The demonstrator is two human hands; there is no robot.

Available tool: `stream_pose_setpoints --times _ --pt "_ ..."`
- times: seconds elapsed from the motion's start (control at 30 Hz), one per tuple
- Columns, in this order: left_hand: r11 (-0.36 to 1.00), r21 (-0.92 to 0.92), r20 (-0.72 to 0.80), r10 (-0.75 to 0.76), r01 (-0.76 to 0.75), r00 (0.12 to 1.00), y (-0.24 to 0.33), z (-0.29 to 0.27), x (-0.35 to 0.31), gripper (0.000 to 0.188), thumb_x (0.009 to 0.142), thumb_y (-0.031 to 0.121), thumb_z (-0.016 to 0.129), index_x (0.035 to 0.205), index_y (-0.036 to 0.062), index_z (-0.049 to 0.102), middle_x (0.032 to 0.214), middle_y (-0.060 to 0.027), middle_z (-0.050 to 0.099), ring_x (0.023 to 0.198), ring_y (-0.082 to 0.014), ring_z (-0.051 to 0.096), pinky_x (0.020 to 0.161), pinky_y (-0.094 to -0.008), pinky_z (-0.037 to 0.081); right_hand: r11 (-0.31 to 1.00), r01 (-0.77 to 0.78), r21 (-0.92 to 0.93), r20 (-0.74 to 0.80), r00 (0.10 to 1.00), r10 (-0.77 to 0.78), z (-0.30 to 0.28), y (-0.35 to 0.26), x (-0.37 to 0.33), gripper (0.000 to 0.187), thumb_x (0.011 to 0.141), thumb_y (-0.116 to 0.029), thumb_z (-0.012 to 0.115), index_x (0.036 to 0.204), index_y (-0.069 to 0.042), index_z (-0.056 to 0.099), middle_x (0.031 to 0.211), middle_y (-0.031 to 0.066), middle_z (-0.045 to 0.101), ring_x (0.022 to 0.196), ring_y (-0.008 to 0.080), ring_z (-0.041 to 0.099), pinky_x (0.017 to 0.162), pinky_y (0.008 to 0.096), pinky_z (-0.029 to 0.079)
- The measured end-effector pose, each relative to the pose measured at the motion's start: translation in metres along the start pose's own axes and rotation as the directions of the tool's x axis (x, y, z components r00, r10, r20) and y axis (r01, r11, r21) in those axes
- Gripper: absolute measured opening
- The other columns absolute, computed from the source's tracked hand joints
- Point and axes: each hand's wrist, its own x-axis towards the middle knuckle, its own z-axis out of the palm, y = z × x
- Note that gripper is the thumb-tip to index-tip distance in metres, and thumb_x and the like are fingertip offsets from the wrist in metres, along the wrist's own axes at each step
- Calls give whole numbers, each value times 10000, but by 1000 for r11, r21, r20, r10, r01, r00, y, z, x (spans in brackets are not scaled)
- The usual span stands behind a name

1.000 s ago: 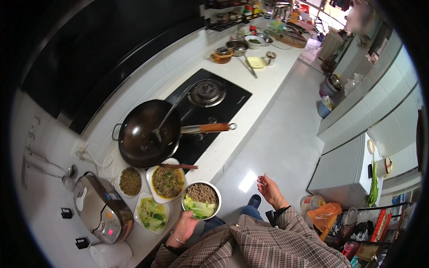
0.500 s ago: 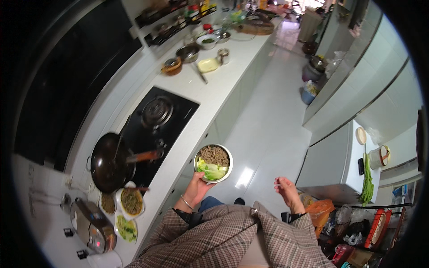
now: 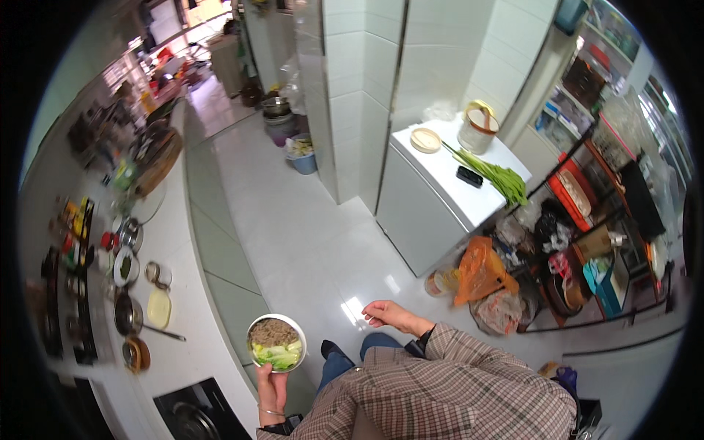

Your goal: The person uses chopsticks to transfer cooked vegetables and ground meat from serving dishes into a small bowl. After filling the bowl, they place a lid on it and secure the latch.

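Out over the floor beside the white surface [image 3: 192, 323], left hand [image 3: 271, 383] cups the full bowl [image 3: 276, 343] from beneath, likely heavy, spillable, breakable, right hand [image 3: 386, 314] loosely open, empty.

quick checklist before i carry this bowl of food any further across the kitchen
1. Grip: left hand holds the white bowl from below, fingers at its near rim: ok.
2. Bowl level: the rim looks about level, with the minced meat and greens inside: ok.
3. Right hand: free, open, holding nothing: ok.
4. Floor ahead: the pale tiles show a glare patch; wet or dry: cannot tell.
5. Obstacles: blue bucket and metal pots stand beside the tiled pillar, off the middle: ok.
6. Counter edge close on the left: ok.
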Motion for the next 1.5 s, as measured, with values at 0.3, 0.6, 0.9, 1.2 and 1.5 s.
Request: stream_pose_setpoints --times 0.3,0.6,0.9,1.2,1.5 --pt "932 128 271 -361 338 892 -9 115 169 695 905 203 648 1523 78 358 1523 -138 453 1397 -318 466 1172 -500 399 957 265 -122 -483 826 -290 -140 -84 -15 218 1004 -214 640 1110 -30 693 917 26 690 790 87 634 719 258 545" --pt "904 187 262 -424 385 867 -98 302 316 796 874 285 692 1533 12 340 1552 -173 436 1415 -344 452 1202 -508 363 481 276 -832 -301 504 -809 -356 -254 85 171 895 -128 704 1048 -52 708 987 140 678 953 336 652 834 415 533" --pt "900 214 308 -432 381 848 -139 436 425 785 893 310 666 1537 13 329 1547 -166 441 1414 -336 457 1194 -497 375 65 11 -998 -42 650 -759 -438 -302 202 73 824 -79 647 883 -61 685 889 121 624 945 323 618 813 439 504" --pt "825 406 365 -541 394 758 -158 488 519 729 948 291 611 1573 128 272 1565 -122 407 1418 -307 452 1153 -486 410 301 95 -949 -196 573 -796 -420 -326 65 104 827 -124 755 902 -90 692 869 67 622 930 289 593 851 430 436" --pt "765 447 429 -638 463 640 -196 542 555 734 979 172 530 1616 279 183 1565 -57 358 1423 -274 391 1127 -532 374 402 -28 -915 -337 602 -724 -398 -345 4 145 848 -99 742 986 -69 712 933 68 664 953 284 606 900 404 443"
